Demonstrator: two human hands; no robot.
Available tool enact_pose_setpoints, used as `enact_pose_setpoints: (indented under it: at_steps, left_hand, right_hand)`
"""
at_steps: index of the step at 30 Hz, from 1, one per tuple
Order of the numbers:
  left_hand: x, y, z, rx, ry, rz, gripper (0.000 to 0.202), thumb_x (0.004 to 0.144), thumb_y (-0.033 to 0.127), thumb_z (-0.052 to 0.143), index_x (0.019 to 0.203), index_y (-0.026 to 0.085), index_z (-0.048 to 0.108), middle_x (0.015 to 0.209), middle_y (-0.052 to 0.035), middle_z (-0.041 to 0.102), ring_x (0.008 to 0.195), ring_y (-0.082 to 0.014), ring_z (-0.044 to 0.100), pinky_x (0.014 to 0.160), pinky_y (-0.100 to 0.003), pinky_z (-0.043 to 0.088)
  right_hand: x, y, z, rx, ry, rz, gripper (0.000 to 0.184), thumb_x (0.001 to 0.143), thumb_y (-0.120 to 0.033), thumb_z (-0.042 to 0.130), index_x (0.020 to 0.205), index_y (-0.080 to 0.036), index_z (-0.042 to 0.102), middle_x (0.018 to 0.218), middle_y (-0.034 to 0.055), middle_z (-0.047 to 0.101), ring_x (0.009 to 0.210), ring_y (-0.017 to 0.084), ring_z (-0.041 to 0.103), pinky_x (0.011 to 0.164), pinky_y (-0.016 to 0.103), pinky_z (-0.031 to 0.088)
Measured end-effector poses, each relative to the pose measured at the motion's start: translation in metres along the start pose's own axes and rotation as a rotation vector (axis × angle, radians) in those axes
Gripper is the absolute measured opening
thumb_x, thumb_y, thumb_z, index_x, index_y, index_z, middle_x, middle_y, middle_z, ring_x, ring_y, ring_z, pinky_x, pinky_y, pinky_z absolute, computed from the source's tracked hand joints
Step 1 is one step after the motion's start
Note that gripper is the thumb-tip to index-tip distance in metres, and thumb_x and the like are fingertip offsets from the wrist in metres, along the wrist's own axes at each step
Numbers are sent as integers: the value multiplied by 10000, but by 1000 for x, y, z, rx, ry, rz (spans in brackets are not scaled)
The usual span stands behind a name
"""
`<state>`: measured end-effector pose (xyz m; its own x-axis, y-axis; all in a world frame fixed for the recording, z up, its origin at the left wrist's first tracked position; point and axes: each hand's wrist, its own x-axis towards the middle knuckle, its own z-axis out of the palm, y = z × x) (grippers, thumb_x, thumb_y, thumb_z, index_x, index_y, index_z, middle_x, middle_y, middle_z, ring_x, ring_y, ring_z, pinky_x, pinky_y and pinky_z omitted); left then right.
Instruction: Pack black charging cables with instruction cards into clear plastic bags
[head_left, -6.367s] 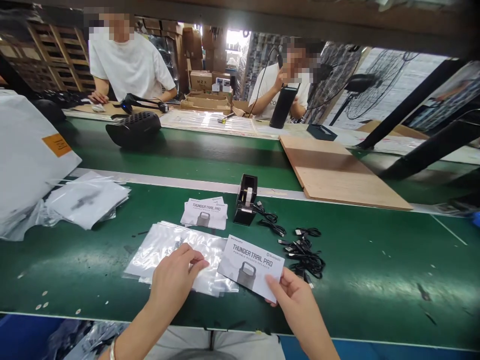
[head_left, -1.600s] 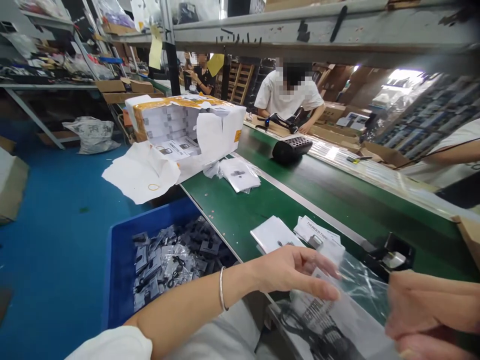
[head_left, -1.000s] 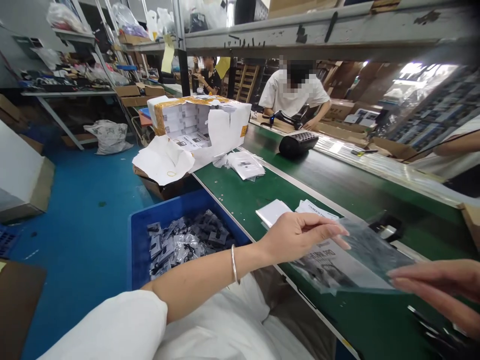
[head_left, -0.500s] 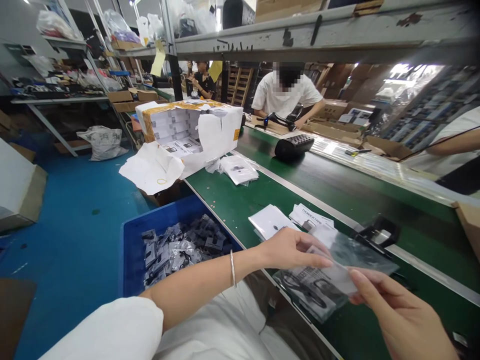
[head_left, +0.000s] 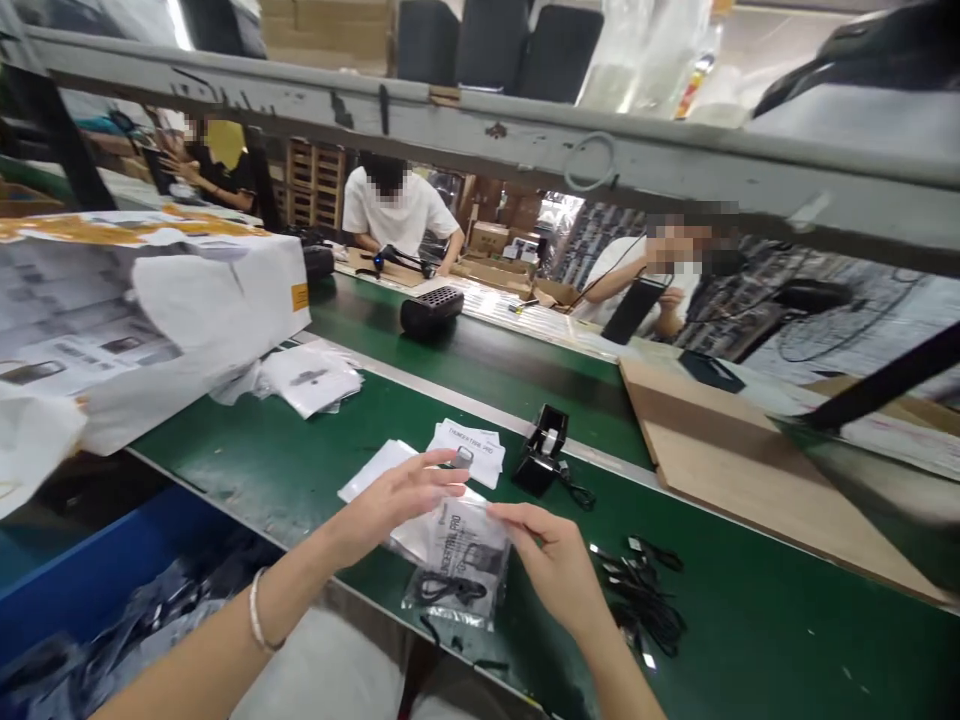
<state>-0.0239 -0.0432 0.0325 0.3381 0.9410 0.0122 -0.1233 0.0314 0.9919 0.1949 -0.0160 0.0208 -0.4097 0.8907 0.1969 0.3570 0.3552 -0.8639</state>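
A clear plastic bag (head_left: 474, 560) holding a printed leaflet and a coiled black cable lies over the near edge of the green bench. My right hand (head_left: 546, 560) pinches its upper right corner between thumb and fingers. Just above its upper left side, my left hand (head_left: 401, 500) has its fingers stretched out, holding nothing. Behind that hand, a stack of flat plastic bags (head_left: 371, 470) is partly covered. Beyond my fingertips are printed leaflets (head_left: 484, 455). Several loose black cables (head_left: 652, 610) lie right of my right hand.
A black tape dispenser (head_left: 538, 455) stands behind the right hand. Further off are a black speaker (head_left: 431, 310), a brown board (head_left: 742, 490) and co-workers. More plastic bags (head_left: 311, 378) lie beside a torn white package (head_left: 240, 300). A blue bin (head_left: 67, 570) with bagged items is lower left.
The view has swung right, bringing the loose cables and brown board into sight. My left hand has let go of the bag and spread its fingers; my right hand still holds the bag.
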Motion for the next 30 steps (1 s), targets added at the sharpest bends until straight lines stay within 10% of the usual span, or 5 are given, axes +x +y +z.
enact_pose_setpoints:
  at_steps: [9,12,16,24,30]
  left_hand:
    - [26,-31,15,178,234,-199,400,715,529,548,552,177,455,511,69,400,508,-101,416,501,-214,327]
    - [34,-32,11,207,325,-162,414,723,540,522,530,190,416,498,77,368,497,-99,398,502,-213,340]
    - [42,-28,11,126,351,-170,386,690,571,533,616,192,519,552,40,536,582,-153,533,588,-255,440]
    - [44,-31,5,40,260,-198,299,762,488,504,728,192,534,668,12,609,681,-179,575,675,-289,468]
    - [44,-29,4,13,312,-189,293,767,482,494,798,197,556,738,1,652,726,-191,586,684,-284,462]
  right_hand:
    - [9,11,2,-29,250,-26,263,787,-176,422,925,-212,643,950,51,649,840,185,608,742,311,472]
    - [22,18,-18,-120,554,240,290,820,-346,428,1022,-195,573,1023,84,593,691,172,610,629,305,464]
    - [49,29,-40,-90,505,467,274,725,-441,556,700,-176,621,753,36,595,479,138,553,542,288,428]
    - [53,27,-12,258,469,472,301,764,-474,509,717,-178,542,1046,69,579,860,196,631,744,312,484]
    - [30,44,6,-144,592,466,317,721,-459,566,578,-176,577,1034,118,487,968,259,515,807,369,419]
